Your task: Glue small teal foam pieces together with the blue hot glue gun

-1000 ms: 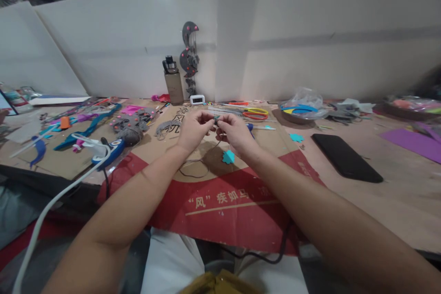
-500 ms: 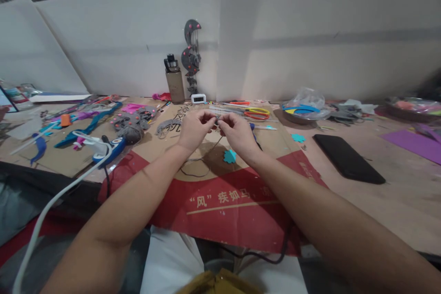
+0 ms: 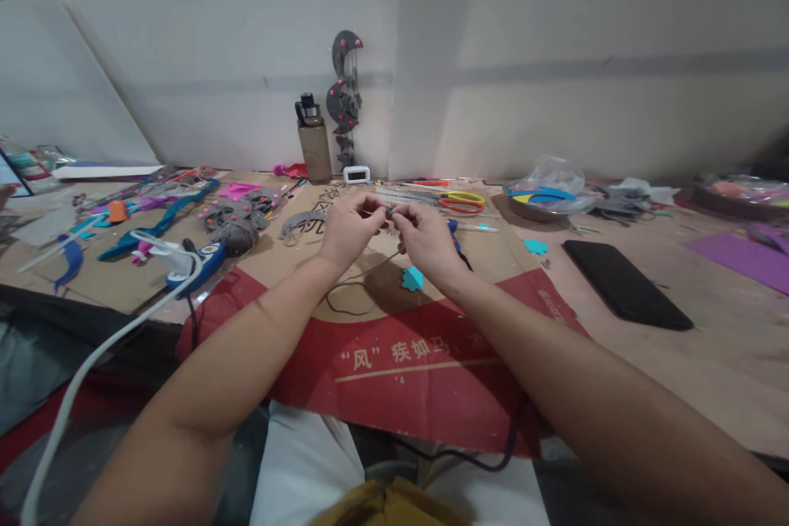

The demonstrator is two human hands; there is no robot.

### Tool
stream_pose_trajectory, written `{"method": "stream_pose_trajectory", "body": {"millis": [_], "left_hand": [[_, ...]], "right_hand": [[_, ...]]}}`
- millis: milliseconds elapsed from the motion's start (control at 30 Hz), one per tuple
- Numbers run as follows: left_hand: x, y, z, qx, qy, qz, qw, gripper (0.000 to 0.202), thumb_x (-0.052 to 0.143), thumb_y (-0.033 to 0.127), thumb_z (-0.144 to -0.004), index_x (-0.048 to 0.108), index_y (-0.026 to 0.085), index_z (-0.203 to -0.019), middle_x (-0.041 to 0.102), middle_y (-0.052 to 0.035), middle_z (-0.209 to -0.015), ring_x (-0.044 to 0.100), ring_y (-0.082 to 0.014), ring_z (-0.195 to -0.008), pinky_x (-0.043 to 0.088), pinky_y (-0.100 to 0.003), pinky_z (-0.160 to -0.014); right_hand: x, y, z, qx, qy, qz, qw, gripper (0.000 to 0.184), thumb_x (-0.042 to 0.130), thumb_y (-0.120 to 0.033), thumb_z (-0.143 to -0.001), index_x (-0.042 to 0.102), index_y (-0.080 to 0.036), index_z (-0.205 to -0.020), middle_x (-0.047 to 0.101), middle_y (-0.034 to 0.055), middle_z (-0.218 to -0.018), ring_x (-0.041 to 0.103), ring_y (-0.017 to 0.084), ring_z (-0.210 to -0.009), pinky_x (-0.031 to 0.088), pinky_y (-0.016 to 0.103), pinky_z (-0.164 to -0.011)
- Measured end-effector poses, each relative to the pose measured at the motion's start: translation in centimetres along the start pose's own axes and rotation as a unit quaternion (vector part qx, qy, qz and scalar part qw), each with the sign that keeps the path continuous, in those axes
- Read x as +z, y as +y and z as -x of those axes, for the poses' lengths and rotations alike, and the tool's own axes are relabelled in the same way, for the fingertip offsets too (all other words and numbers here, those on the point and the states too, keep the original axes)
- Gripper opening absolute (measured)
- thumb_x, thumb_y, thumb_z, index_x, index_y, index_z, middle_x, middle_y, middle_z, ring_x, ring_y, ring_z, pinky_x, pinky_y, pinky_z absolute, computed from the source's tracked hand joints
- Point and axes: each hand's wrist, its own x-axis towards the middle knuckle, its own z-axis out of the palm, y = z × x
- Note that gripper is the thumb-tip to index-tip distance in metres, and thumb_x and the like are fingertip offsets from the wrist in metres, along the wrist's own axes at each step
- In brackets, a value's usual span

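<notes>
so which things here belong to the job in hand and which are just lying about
Seemingly in use: tiny dark object pinched between left hand and right hand; thin grey cord reaching right hand.
Seemingly lying about: black rectangular phone; tall brown bottle; yellow-handled scissors.

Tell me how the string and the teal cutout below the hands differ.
The string is thin and dark; the cutout is broad and teal. The string lies in a loose curve; the cutout is a compact, lobed shape. The string leads up toward the right hand; the cutout lies apart from it. Both rest, the string at least partly, on the printed sheet.
</notes>
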Motion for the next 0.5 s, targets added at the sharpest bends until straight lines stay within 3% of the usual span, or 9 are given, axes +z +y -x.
{"method": "stream_pose_trajectory", "body": {"millis": [267, 500], "left_hand": [[-0.07, 0.51, 0.0, -0.008, -0.005, -0.02, 1.0, 0.009, 0.061, 0.024, -0.073, 0.063, 0.016, -0.072, 0.065, 0.0007, -0.064, 0.056, -0.0069, -0.044, 0.04, -0.019, -0.043], [-0.03, 0.42, -0.13, -0.019, -0.022, 0.047, 0.998, 0.007, 0.062, 0.022, -0.073, 0.062, 0.016, -0.07, 0.057, 0.0025, -0.051, 0.048, -0.0067, -0.044, 0.036, -0.019, -0.043]], "right_hand": [[-0.04, 0.2, -0.22, 0.029, 0.006, 0.007, 1.0, 0.022, 0.049, -0.038, -0.083, 0.056, -0.02, -0.072, 0.049, -0.0028, -0.061, 0.046, 0.012, -0.056, 0.037, 0.025, -0.053], [-0.43, -0.11, -0.14, 0.043, 0.016, 0.028, 0.999, 0.028, 0.051, -0.043, -0.083, 0.062, -0.019, -0.074, 0.046, -0.0035, -0.056, 0.043, 0.012, -0.053, 0.034, 0.026, -0.051]]}}
